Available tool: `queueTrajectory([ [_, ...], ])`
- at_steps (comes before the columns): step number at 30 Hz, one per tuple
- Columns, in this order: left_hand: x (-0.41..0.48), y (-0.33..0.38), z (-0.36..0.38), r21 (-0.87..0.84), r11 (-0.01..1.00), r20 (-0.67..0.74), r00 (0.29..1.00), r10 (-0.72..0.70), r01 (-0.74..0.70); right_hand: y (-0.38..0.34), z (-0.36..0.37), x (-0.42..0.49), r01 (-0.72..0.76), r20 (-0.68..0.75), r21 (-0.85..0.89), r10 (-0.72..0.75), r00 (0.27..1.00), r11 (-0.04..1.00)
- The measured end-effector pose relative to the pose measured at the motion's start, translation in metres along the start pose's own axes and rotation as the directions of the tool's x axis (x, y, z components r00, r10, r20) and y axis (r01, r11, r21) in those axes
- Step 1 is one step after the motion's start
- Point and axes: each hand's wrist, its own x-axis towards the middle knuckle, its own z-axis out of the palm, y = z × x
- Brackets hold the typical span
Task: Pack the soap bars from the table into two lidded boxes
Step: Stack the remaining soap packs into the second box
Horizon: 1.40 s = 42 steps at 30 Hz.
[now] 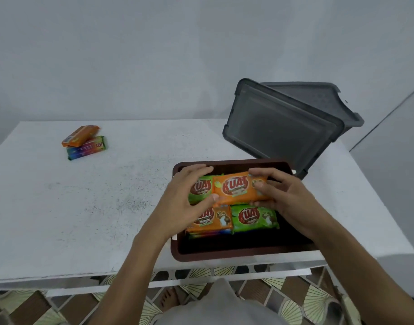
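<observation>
The left hand (189, 200) and the right hand (285, 198) each pinch one end of an orange soap bar (238, 188) with curled fingers and thumb. They hold it over the brown box (224, 254) at the near right edge of the white table (84, 207). Green bars (255, 218) lie in the box, two stacked bars (84, 143) sit near the far left corner, and a grey box (318, 102) stands at the far right corner.

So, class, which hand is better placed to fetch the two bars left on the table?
Left: the left hand sits nearer the two loose bars; the right hand would cross the brown box.
</observation>
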Motion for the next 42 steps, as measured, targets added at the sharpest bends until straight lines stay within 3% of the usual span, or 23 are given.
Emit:
queueTrajectory([
  [5, -0.002, -0.032, 0.003, 0.284, 0.959, -0.131, 0.99, 0.054, -0.015, 0.002, -0.035, -0.017, -0.071, -0.003, -0.226, 0.073, 0.997, 0.971],
  [13, -0.004, -0.037, 0.007, 0.23, 0.971, -0.155, 0.987, -0.034, 0.07, 0.029, -0.031, -0.011, -0.14, -0.051, -0.401, 0.131, 0.99, 0.905],
  [16, -0.005, -0.038, 0.008, 0.223, 0.972, -0.145, 0.989, -0.039, 0.071, 0.038, -0.026, -0.006, -0.126, -0.068, -0.65, 0.107, 0.992, 0.749],
  [18, -0.006, -0.04, 0.007, 0.228, 0.972, -0.144, 0.989, -0.031, 0.063, 0.04, -0.021, -0.003, -0.096, -0.086, -0.8, 0.045, 0.995, 0.592],
  [20, -0.006, -0.042, 0.008, 0.223, 0.973, -0.146, 0.989, -0.033, 0.065, 0.044, -0.018, -0.001, -0.062, -0.077, -0.88, -0.012, 0.997, 0.47],
  [26, -0.007, -0.042, 0.01, 0.188, 0.98, -0.164, 0.986, -0.029, 0.06, 0.042, -0.017, 0.0, -0.058, -0.066, -0.91, -0.007, 0.998, 0.41],
  [33, -0.021, -0.052, -0.009, 0.011, 1.0, -0.165, 0.986, -0.007, 0.009, 0.007, 0.034, 0.027, 0.09, -0.026, -0.924, -0.298, 0.954, 0.371],
  [38, -0.03, -0.111, -0.06, 0.058, 0.99, -0.242, 0.964, -0.109, 0.127, -0.011, 0.099, 0.08, 0.275, 0.13, -0.895, -0.383, 0.914, 0.351],
  [42, -0.026, -0.158, -0.116, 0.133, 0.958, -0.316, 0.927, -0.203, 0.255, -0.012, 0.163, 0.14, 0.393, 0.27, -0.864, -0.368, 0.89, 0.316],
])
